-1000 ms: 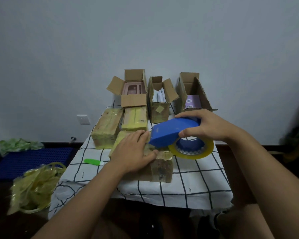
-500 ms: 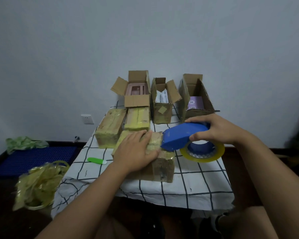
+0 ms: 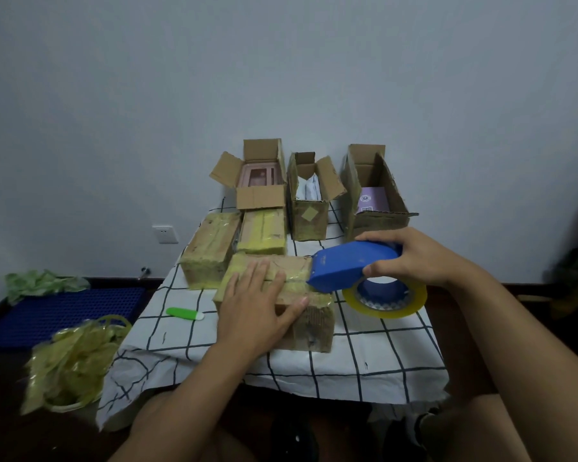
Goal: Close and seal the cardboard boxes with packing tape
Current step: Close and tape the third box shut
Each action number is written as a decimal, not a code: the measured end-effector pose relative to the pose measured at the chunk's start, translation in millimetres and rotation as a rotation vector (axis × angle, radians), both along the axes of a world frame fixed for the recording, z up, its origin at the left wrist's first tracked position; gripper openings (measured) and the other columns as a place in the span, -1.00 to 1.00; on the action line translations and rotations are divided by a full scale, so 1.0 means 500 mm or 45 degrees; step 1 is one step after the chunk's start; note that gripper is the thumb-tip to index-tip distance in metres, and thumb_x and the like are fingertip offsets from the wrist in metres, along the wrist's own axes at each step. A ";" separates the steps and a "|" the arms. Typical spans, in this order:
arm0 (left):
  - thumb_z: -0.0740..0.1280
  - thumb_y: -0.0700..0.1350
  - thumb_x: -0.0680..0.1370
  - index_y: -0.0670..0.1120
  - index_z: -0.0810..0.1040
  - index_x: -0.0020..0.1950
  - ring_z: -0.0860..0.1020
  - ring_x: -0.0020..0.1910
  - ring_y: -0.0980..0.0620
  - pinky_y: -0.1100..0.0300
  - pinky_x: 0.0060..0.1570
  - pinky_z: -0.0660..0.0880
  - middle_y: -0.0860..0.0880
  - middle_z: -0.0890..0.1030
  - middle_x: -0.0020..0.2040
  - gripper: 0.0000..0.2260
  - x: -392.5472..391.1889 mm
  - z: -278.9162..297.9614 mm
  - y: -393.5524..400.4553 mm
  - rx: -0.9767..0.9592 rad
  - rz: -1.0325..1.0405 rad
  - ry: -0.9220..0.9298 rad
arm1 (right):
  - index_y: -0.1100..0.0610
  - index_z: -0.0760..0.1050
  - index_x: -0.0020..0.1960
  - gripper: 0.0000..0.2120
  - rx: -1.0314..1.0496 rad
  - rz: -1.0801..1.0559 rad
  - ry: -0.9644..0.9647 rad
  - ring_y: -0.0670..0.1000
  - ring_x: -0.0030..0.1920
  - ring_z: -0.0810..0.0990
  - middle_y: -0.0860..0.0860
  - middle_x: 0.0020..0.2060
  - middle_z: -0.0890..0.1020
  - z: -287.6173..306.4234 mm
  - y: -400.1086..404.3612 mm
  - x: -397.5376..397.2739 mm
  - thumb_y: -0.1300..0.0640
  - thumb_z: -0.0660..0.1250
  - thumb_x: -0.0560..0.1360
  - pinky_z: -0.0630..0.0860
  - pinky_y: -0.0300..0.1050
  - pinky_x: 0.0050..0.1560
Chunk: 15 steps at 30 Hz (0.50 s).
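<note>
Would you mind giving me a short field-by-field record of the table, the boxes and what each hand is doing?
left hand: left hand pressed flat on the front box
right hand: right hand grips the blue tape dispenser, its front edge at the box's top right end
tape: yellow roll on the dispenser
sealed boxes: two behind the front box
open boxes: three at the back
table: checked cloth
other: green cutter

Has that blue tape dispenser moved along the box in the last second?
Yes. The blue plastic tape dispenser slid rightward, off the taped cardboard box top to its right end, gripped by the right hand.
</note>
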State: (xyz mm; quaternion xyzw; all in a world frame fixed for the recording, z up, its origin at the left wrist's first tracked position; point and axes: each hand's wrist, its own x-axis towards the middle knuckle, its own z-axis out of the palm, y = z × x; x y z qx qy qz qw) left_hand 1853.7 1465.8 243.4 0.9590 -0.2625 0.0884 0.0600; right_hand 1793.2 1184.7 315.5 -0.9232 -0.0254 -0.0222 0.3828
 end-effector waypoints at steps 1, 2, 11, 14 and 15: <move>-0.31 0.48 0.43 0.13 0.16 0.56 0.04 0.57 0.02 0.02 0.51 -0.06 0.00 0.13 0.60 -0.18 0.000 -0.001 0.000 -0.002 -0.010 -0.010 | -0.16 0.50 0.30 -0.44 0.007 -0.009 -0.001 -0.11 0.01 0.60 -0.20 0.05 0.59 -0.002 0.000 -0.001 -0.19 0.42 0.30 0.46 -0.29 -0.02; -0.29 0.47 0.45 0.12 0.14 0.57 0.09 0.56 0.03 0.03 0.51 -0.04 0.02 0.16 0.59 -0.20 0.000 -0.002 -0.002 0.000 -0.018 -0.003 | -0.16 0.50 0.30 -0.44 0.016 -0.015 -0.003 -0.12 0.01 0.60 -0.20 0.05 0.59 -0.004 0.000 -0.002 -0.18 0.42 0.30 0.46 -0.30 -0.03; -0.30 0.60 0.32 0.19 0.07 0.56 -0.02 0.58 -0.15 -0.06 0.53 -0.10 -0.15 0.08 0.60 -0.09 -0.002 -0.001 0.010 0.007 0.163 0.049 | -0.22 0.49 0.27 -0.50 0.059 -0.034 -0.008 -0.16 -0.01 0.59 -0.24 0.03 0.58 -0.013 0.002 -0.011 -0.16 0.42 0.32 0.47 -0.34 -0.09; -0.37 0.60 0.28 0.03 0.00 0.61 -0.07 0.59 -0.12 -0.04 0.54 -0.16 -0.15 0.03 0.61 0.04 0.000 0.000 0.008 0.031 0.167 0.089 | -0.22 0.48 0.26 -0.52 0.085 -0.040 -0.014 -0.12 0.02 0.59 -0.22 0.05 0.58 -0.018 0.002 -0.013 -0.12 0.43 0.35 0.48 -0.32 -0.07; -0.38 0.59 0.28 0.02 0.04 0.60 -0.08 0.59 -0.10 -0.04 0.53 -0.17 -0.13 0.02 0.61 0.05 0.000 0.000 0.007 0.027 0.163 0.091 | -0.21 0.48 0.27 -0.51 0.088 -0.045 -0.013 -0.11 0.02 0.59 -0.21 0.05 0.58 -0.019 0.002 -0.014 -0.12 0.43 0.34 0.48 -0.31 -0.07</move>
